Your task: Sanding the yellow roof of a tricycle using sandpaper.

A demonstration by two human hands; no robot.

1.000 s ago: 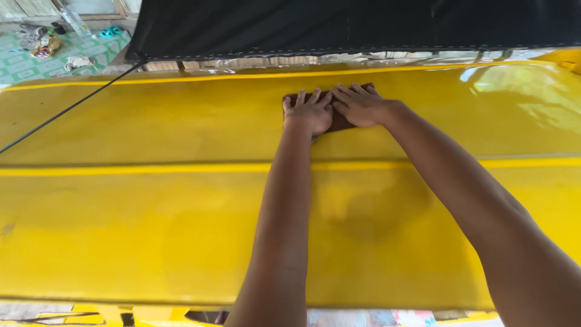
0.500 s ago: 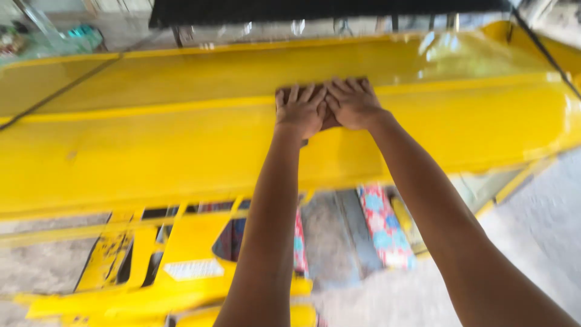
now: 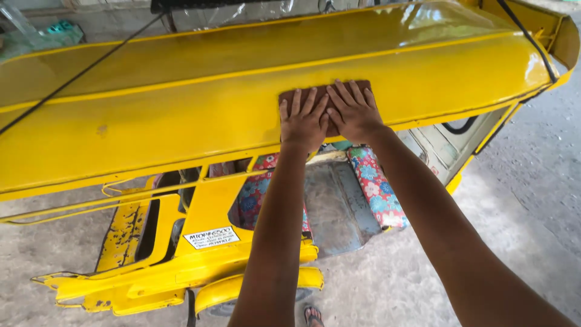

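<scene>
The roof (image 3: pixel 181 103) is the largest item: a long, glossy yellow panel that spans almost the whole width of the view, tilted so that its right end sits higher in the picture. A raised ridge runs along its length, and its near edge curves down into a rounded lip. The right end closes in a rounded corner near the top right. Bare yellow surface extends well to the left and to the right of the hands (the widest free stretch lies to the left).

Below the lip stands the yellow body (image 3: pixel 181 266), with thin rails, a chipped side panel and a white label. Inside it, a grey floor plate (image 3: pixel 336 209) lies between two floral cushions (image 3: pixel 375 188). Grey concrete floor (image 3: pixel 514 200) lies open on the right and along the bottom edge.

A black cord (image 3: pixel 78 69) crosses the roof's left part diagonally; a second black cord (image 3: pixel 523 33) runs down over the right end.

The pad (image 3: pixel 324 89) is a small brown rectangle lying flat on the roof's sloping near face, just above the lip and right of centre. Only its upper edge and corners show beyond the fingers.

The left hand (image 3: pixel 302 121) and the right hand (image 3: pixel 353 112) lie side by side on the pad, touching at the thumbs. Both are spread flat, fingers extended and palms pressed down; neither curls around anything.

A sandalled foot (image 3: pixel 313 315) shows at the bottom edge.
</scene>
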